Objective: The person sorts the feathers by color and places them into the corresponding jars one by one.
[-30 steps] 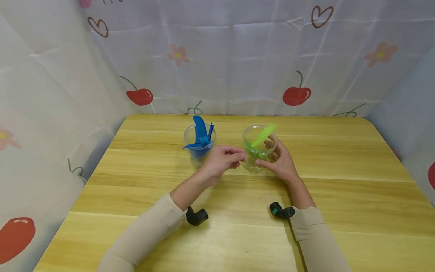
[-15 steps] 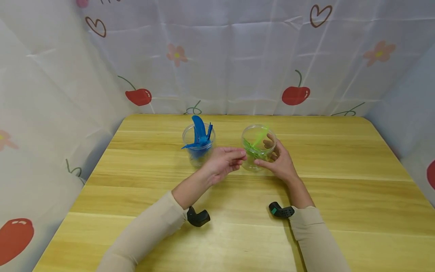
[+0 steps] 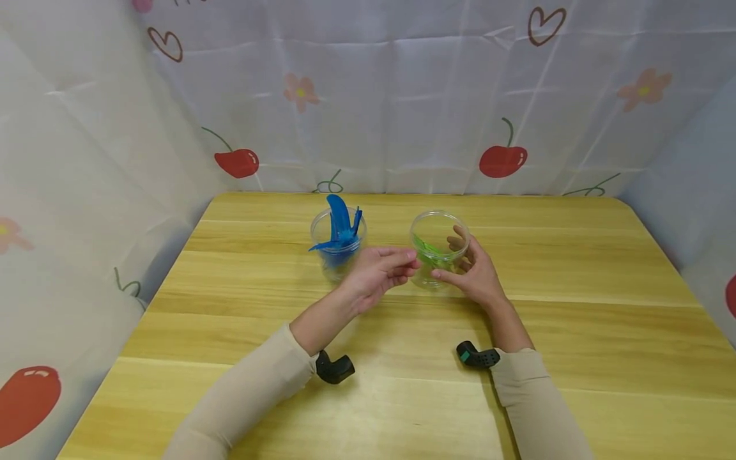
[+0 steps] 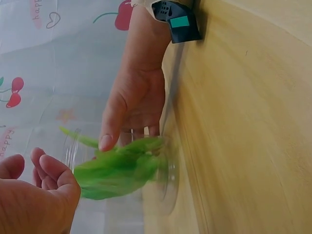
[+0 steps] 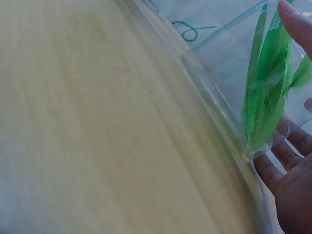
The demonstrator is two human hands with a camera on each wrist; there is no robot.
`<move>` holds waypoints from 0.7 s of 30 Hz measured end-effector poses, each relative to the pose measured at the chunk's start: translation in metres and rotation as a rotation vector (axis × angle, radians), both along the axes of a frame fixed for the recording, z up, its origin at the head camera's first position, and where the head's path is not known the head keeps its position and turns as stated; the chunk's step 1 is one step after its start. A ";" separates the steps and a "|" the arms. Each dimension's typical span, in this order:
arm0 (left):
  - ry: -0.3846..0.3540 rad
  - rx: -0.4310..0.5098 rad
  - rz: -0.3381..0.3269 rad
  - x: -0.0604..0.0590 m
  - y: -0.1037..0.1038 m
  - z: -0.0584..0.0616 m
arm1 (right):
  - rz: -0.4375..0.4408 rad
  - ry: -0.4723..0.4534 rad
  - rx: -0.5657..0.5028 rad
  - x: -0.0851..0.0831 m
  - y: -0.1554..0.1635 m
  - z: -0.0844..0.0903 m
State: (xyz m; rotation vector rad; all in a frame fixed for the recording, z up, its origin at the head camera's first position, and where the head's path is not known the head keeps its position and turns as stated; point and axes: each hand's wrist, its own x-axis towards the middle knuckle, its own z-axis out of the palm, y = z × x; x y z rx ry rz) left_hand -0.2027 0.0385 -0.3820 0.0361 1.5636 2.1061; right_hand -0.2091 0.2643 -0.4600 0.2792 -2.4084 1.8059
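Right hand [image 3: 474, 275], centre of the head view: curled round the right side of the clear cup [image 3: 439, 250], thumb on the near wall, fingers behind it. Left hand [image 3: 376, 271], just left of that cup: loosely curled, grasping nothing, fingertips near the cup's left wall; contact could not be confirmed. Green plastic cutlery [image 3: 431, 254] lay inside the held cup, below the rim; confirmed in the left wrist view as green pieces [image 4: 119, 168] within the clear wall. Second clear cup [image 3: 338, 246], further left: held blue plastic cutlery [image 3: 340, 227], upright and projecting above the rim. Wooden table [image 3: 575, 332]: carried both cups, no loose pieces visible. Judged: sorting by colour finished or nearly so; only letting go of the cup appeared to remain.
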 end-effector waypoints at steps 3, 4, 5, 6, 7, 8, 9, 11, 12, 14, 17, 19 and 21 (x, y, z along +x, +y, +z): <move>0.008 0.003 0.000 0.001 -0.001 -0.001 | -0.007 0.010 0.005 -0.005 0.004 -0.010; 0.011 0.003 -0.001 0.002 -0.001 -0.001 | -0.007 0.013 0.004 -0.006 0.005 -0.011; 0.022 -0.001 -0.004 0.003 -0.002 -0.001 | -0.007 0.016 0.005 -0.006 0.006 -0.012; 0.035 -0.009 -0.007 0.003 -0.002 -0.002 | -0.006 0.018 0.008 -0.007 0.006 -0.013; 0.046 -0.018 -0.009 0.004 -0.003 -0.002 | -0.005 0.017 0.012 -0.007 0.007 -0.013; 0.061 -0.030 -0.013 0.005 -0.004 -0.003 | -0.004 0.016 0.015 -0.008 0.008 -0.013; 0.077 -0.046 -0.017 0.006 -0.004 -0.003 | -0.003 0.014 0.017 -0.008 0.008 -0.013; 0.111 -0.077 -0.027 0.008 -0.006 -0.003 | -0.001 0.012 0.019 -0.009 0.010 -0.014; 0.125 -0.090 -0.034 0.008 -0.007 -0.004 | 0.000 0.013 0.019 -0.009 0.011 -0.013; 0.149 -0.111 -0.048 0.009 -0.009 -0.004 | 0.002 0.020 0.014 -0.009 0.013 -0.013; 0.187 -0.139 -0.064 0.011 -0.013 -0.005 | 0.003 0.034 0.009 -0.009 0.016 -0.014; 0.225 -0.168 -0.075 0.012 -0.015 -0.007 | -0.003 0.034 0.008 -0.009 0.017 -0.014; 0.266 -0.208 -0.093 0.013 -0.018 -0.008 | -0.012 0.024 0.013 -0.009 0.019 -0.013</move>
